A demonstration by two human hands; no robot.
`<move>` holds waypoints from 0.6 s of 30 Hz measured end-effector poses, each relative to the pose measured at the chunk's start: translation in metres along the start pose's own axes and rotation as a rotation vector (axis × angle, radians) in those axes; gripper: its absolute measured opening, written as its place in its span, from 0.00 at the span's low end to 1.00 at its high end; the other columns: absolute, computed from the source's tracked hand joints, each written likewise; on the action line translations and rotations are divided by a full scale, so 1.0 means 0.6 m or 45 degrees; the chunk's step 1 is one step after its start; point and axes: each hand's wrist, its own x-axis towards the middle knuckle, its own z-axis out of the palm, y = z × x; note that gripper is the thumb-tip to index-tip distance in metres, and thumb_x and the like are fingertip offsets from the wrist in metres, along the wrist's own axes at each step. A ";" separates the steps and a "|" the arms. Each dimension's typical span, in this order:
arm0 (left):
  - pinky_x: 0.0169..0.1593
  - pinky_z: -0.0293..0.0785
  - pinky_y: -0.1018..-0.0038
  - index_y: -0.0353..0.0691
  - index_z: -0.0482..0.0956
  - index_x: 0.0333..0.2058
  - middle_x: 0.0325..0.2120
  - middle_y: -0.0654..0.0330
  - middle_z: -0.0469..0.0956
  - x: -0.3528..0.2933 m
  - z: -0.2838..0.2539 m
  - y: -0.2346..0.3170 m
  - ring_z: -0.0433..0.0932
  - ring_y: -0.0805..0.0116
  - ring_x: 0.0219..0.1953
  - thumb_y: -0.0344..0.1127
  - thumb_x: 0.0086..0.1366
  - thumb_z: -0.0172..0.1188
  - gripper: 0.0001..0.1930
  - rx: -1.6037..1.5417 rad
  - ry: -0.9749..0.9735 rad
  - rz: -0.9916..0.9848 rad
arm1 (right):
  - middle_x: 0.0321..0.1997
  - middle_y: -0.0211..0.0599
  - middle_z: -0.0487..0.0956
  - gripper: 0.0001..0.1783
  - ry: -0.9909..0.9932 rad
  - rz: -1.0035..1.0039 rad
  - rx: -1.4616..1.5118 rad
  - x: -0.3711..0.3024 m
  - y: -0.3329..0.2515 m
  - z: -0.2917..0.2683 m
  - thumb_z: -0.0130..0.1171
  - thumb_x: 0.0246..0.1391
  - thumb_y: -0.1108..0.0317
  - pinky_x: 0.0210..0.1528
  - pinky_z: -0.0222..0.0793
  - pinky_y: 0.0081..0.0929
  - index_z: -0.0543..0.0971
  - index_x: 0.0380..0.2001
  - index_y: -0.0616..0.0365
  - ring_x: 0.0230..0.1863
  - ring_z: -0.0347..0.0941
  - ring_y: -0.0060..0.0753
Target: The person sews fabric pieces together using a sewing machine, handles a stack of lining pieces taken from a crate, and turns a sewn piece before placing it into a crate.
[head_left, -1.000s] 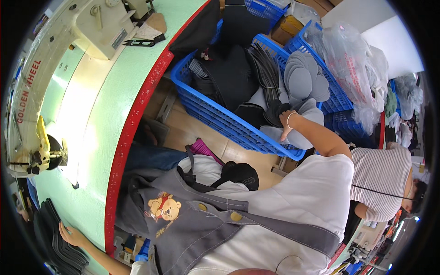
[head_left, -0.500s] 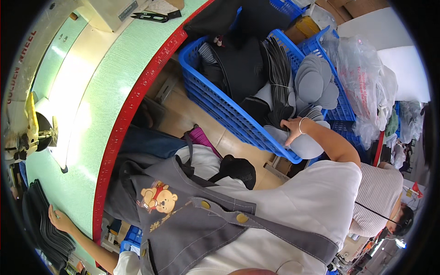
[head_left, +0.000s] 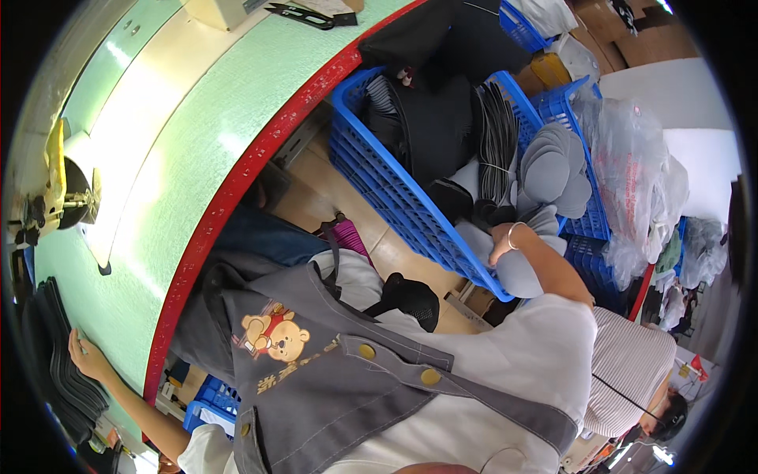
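My right hand [head_left: 504, 242] reaches into a long blue plastic basket [head_left: 395, 189], among flat grey rounded pieces [head_left: 519, 272]. Its fingers are drawn together over the edges of those pieces; what they hold, if anything, is hidden. A white bracelet circles that wrist. At the far left, my left hand [head_left: 88, 359] lies on the pale green tabletop [head_left: 189, 150] with its fingers stretched out. It is right beside a stack of black curved pieces [head_left: 59, 355] and holds nothing visible.
The basket also holds a tied bundle of dark strips [head_left: 496, 150] and fanned grey ovals [head_left: 553, 166]. A sewing machine [head_left: 75, 197] stands on the red-edged table, with black thread snips [head_left: 300, 16] beyond it. Clear plastic bags [head_left: 632, 182] hang by the baskets. Another person [head_left: 632, 371] sits at the right.
My head view has shifted, so the basket and table appear moved. The fingers of my right hand, spread apart before, are now closer together at the grey pieces. My left hand stays beside the black stack.
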 end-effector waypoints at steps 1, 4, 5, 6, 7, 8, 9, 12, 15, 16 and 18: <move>0.51 0.71 0.68 0.43 0.81 0.47 0.48 0.61 0.79 -0.002 -0.002 0.002 0.77 0.61 0.49 0.30 0.64 0.49 0.16 0.000 -0.011 -0.015 | 0.61 0.56 0.70 0.59 -0.004 0.011 -0.014 -0.023 -0.007 -0.007 0.71 0.27 0.37 0.60 0.66 0.41 0.65 0.62 0.62 0.60 0.69 0.51; 0.51 0.71 0.69 0.43 0.82 0.47 0.47 0.59 0.80 -0.005 -0.034 0.059 0.78 0.61 0.47 0.28 0.63 0.49 0.17 -0.195 0.283 0.024 | 0.56 0.58 0.73 0.54 0.346 -0.020 0.455 -0.134 -0.019 -0.016 0.72 0.29 0.43 0.60 0.65 0.36 0.69 0.57 0.69 0.59 0.69 0.47; 0.50 0.72 0.70 0.42 0.83 0.46 0.46 0.59 0.81 -0.001 -0.060 0.081 0.79 0.63 0.46 0.27 0.64 0.48 0.16 -0.199 0.393 -0.048 | 0.55 0.55 0.74 0.53 0.664 -0.281 0.745 -0.173 -0.027 -0.017 0.73 0.30 0.47 0.60 0.64 0.35 0.68 0.57 0.71 0.58 0.70 0.44; 0.49 0.73 0.70 0.38 0.82 0.47 0.47 0.57 0.80 0.002 -0.091 0.112 0.79 0.63 0.45 0.26 0.65 0.48 0.16 -0.241 0.471 -0.053 | 0.54 0.52 0.75 0.52 0.985 -0.549 1.027 -0.202 -0.033 -0.016 0.73 0.30 0.50 0.61 0.63 0.33 0.68 0.57 0.73 0.56 0.71 0.41; 0.49 0.73 0.70 0.35 0.81 0.47 0.47 0.56 0.80 -0.003 -0.121 0.151 0.79 0.63 0.45 0.26 0.66 0.47 0.16 -0.281 0.549 -0.067 | 0.54 0.52 0.75 0.52 0.997 -0.549 1.011 -0.223 -0.035 -0.014 0.73 0.30 0.50 0.61 0.63 0.33 0.68 0.57 0.73 0.56 0.71 0.41; 0.49 0.73 0.70 0.35 0.81 0.47 0.47 0.56 0.80 -0.012 -0.143 0.199 0.79 0.63 0.45 0.26 0.66 0.47 0.16 -0.275 0.560 -0.092 | 0.54 0.48 0.75 0.51 1.103 -0.714 1.246 -0.240 -0.040 -0.017 0.73 0.30 0.52 0.61 0.62 0.33 0.68 0.57 0.72 0.56 0.70 0.39; 0.51 0.73 0.70 0.31 0.79 0.48 0.47 0.53 0.80 -0.023 -0.157 0.249 0.79 0.62 0.46 0.25 0.67 0.46 0.15 -0.561 0.570 -0.020 | 0.54 0.44 0.75 0.49 1.204 -0.885 1.467 -0.254 -0.048 -0.024 0.73 0.31 0.54 0.61 0.61 0.32 0.68 0.56 0.71 0.55 0.70 0.36; 0.59 0.66 0.62 0.23 0.75 0.48 0.49 0.48 0.77 -0.092 -0.150 0.394 0.75 0.56 0.52 0.28 0.68 0.48 0.16 -1.160 0.244 -0.081 | 0.56 0.41 0.74 0.49 1.263 -1.364 1.607 -0.249 -0.051 -0.050 0.76 0.29 0.62 0.61 0.61 0.32 0.68 0.58 0.70 0.56 0.70 0.36; 0.63 0.61 0.60 0.32 0.67 0.59 0.57 0.44 0.70 -0.059 -0.209 0.601 0.66 0.44 0.61 0.42 0.53 0.66 0.37 -1.628 -0.623 0.714 | 0.55 0.40 0.74 0.48 1.307 -1.505 1.558 -0.267 -0.166 -0.109 0.76 0.30 0.63 0.60 0.62 0.32 0.69 0.57 0.69 0.55 0.70 0.36; 0.66 0.56 0.60 0.30 0.56 0.64 0.63 0.40 0.60 -0.055 -0.233 0.647 0.59 0.41 0.65 0.48 0.50 0.70 0.49 -1.681 -0.679 0.853 | 0.55 0.40 0.75 0.47 1.283 -1.585 1.539 -0.274 -0.213 -0.117 0.76 0.30 0.63 0.60 0.62 0.32 0.69 0.57 0.69 0.55 0.70 0.36; 0.69 0.47 0.59 0.23 0.39 0.66 0.66 0.33 0.45 -0.079 -0.266 0.706 0.47 0.38 0.69 0.54 0.48 0.72 0.63 -1.773 -0.667 0.928 | 0.55 0.40 0.75 0.46 1.251 -1.767 1.449 -0.301 -0.297 -0.109 0.76 0.30 0.64 0.59 0.63 0.32 0.69 0.57 0.68 0.55 0.70 0.35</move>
